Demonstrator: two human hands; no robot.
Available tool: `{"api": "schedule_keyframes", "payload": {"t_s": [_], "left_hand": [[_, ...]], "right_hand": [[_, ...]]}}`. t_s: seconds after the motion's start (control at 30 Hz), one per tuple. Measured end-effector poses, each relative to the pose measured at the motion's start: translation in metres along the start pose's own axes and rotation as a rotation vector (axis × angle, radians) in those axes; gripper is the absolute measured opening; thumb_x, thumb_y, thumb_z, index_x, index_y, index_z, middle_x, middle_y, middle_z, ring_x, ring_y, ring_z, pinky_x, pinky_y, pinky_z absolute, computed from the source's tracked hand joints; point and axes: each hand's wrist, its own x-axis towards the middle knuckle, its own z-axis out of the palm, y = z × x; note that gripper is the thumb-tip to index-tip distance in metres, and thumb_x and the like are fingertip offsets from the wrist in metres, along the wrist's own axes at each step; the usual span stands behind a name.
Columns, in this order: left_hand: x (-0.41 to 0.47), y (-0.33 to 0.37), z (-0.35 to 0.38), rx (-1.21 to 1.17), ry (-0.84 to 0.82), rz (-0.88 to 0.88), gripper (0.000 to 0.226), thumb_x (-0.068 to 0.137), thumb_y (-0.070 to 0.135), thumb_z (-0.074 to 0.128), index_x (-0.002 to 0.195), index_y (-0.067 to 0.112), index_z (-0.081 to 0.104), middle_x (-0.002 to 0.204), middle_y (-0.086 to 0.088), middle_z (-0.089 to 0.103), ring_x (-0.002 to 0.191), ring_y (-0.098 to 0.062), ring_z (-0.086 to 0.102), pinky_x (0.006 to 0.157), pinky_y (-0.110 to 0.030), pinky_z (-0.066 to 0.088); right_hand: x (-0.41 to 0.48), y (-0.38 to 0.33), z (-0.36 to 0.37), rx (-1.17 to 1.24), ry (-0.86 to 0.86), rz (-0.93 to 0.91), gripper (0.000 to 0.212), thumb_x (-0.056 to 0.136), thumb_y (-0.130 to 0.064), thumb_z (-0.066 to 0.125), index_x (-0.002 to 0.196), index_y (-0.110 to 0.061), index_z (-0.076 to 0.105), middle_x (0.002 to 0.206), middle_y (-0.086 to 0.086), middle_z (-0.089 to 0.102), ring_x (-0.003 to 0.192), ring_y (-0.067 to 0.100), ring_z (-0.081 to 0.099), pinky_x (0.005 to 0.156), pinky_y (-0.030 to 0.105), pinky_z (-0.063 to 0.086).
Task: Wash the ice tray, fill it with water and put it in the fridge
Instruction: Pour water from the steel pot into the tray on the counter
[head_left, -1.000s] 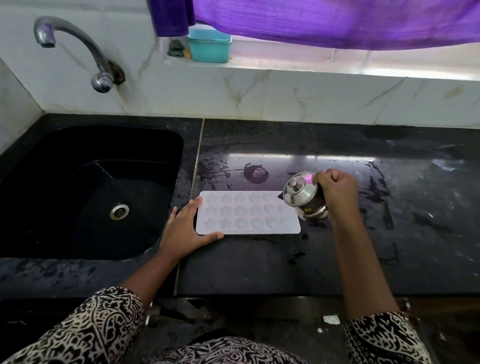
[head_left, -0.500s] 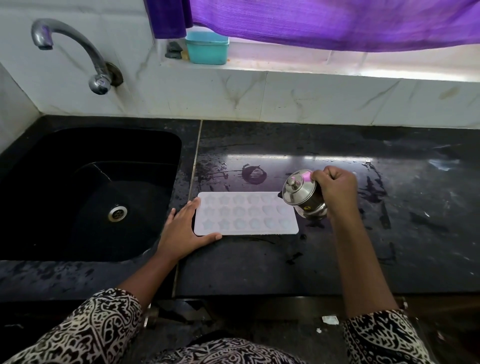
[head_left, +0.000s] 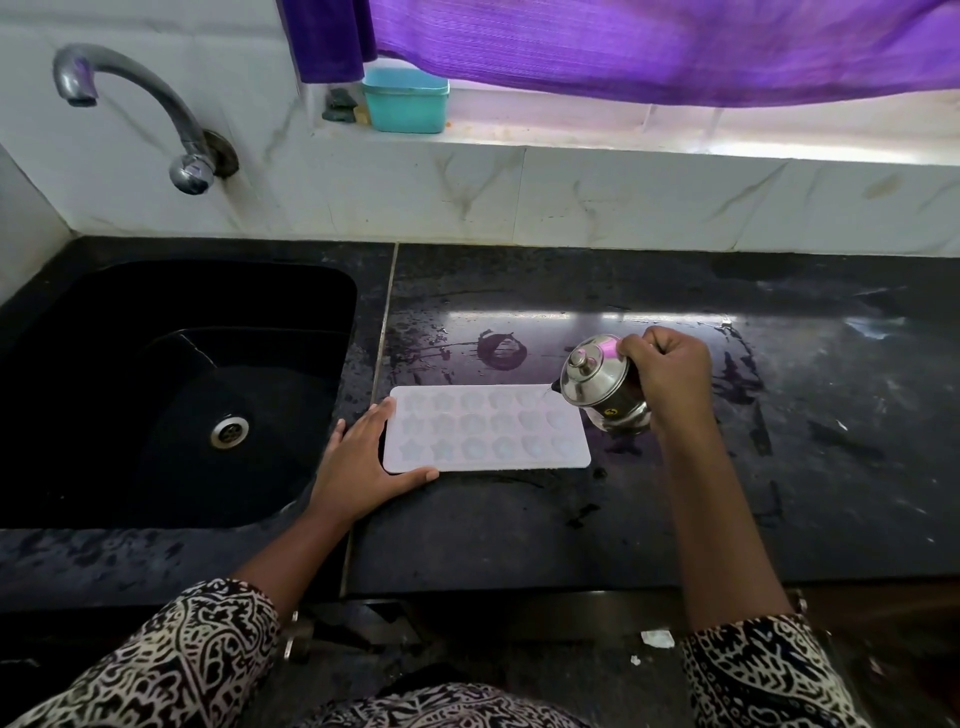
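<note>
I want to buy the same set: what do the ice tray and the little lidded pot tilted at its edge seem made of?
The ice tray: probably silicone or soft plastic, I cannot tell which; matte, milky, translucent, with moulded star, round and heart cups. The lidded pot: most likely polished stainless steel; its mirror-bright lid and knob carry sharp reflections with a purple tint.
</note>
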Motion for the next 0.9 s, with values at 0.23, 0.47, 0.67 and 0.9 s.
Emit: {"api": "schedule_keyframes", "payload": {"t_s": [0.23, 0.47, 0.67, 0.9], "left_hand": [[0.001, 0.001, 0.0, -0.002, -0.002, 0.002, 0.123, 0.053, 0.09, 0.044, 0.152, 0.02, 0.026, 0.157, 0.006, 0.031, 0.147, -0.009, 0.022, 0.121, -0.039, 0.006], [0.0, 0.0, 0.0, 0.001, 0.002, 0.005, 0.123, 0.054, 0.09, 0.045, 0.152, 0.019, 0.026, 0.157, 0.006, 0.031, 0.146, -0.009, 0.022, 0.121, -0.039, 0.007], [0.001, -0.001, 0.001, 0.005, 0.005, 0.006, 0.122, 0.054, 0.09, 0.046, 0.152, 0.02, 0.027, 0.157, 0.006, 0.031, 0.146, -0.009, 0.023, 0.121, -0.041, 0.008], [0.002, -0.003, 0.002, 0.007, 0.0, 0.008, 0.122, 0.055, 0.091, 0.045, 0.152, 0.02, 0.026, 0.157, 0.007, 0.031, 0.146, -0.01, 0.023, 0.121, -0.041, 0.008]], "right_hand": [[-0.002, 0.001, -0.001, -0.022, -0.011, 0.007, 0.035, 0.074, -0.009, 0.066, 0.052, -0.014, 0.039, 0.046, -0.005, 0.031, 0.039, 0.003, 0.025, 0.04, 0.015, 0.029], [0.0, 0.004, 0.0, -0.023, -0.013, 0.015, 0.037, 0.077, -0.007, 0.065, 0.051, -0.015, 0.04, 0.036, -0.015, 0.034, 0.035, 0.0, 0.032, 0.039, 0.011, 0.033], [0.003, 0.007, 0.001, -0.037, -0.017, 0.005, 0.034, 0.078, -0.011, 0.064, 0.052, -0.016, 0.043, 0.037, -0.014, 0.037, 0.036, 0.0, 0.034, 0.039, 0.01, 0.034], [0.01, 0.012, -0.001, 0.2, -0.003, 0.155, 0.029, 0.077, -0.003, 0.063, 0.056, -0.013, 0.046, 0.041, -0.009, 0.038, 0.041, 0.004, 0.035, 0.043, 0.013, 0.034]]}}
